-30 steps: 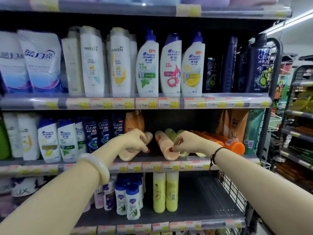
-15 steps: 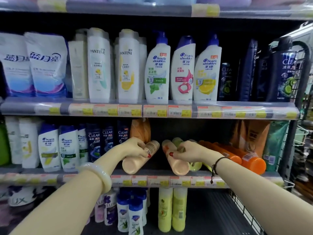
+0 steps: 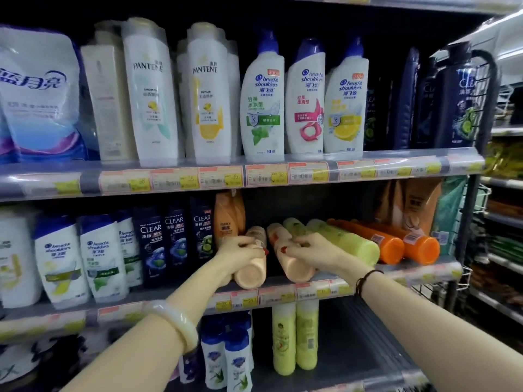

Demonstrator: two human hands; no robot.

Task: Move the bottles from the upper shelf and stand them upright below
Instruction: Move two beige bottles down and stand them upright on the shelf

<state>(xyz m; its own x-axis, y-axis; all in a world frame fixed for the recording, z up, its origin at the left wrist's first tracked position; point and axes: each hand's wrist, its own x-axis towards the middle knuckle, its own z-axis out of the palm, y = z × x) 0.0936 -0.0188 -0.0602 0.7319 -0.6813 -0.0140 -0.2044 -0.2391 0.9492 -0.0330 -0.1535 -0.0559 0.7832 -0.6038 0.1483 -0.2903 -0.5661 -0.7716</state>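
Observation:
On the middle shelf [image 3: 424,274] several bottles lie on their sides. My left hand [image 3: 240,250] is closed around one peach bottle [image 3: 252,274], whose base points at me. Beside it lies a second peach bottle [image 3: 297,268], and my right hand [image 3: 314,250] grips that one from above. To the right lie two light green bottles [image 3: 351,244] and two orange bottles [image 3: 402,244]. On the shelf below [image 3: 368,343], two yellow-green bottles [image 3: 294,338] stand upright.
Dark Clear bottles [image 3: 175,241] and white Head & Shoulders bottles [image 3: 82,258] stand left of my left hand. Small blue-capped bottles [image 3: 226,360] stand lower left. Tall shampoo bottles [image 3: 263,103] fill the top shelf. A wire rack side [image 3: 475,193] bounds the right.
The view has moved closer and slightly up. Both hands keep their grip on the two lying peach bottles, which have shifted only slightly on the shelf.

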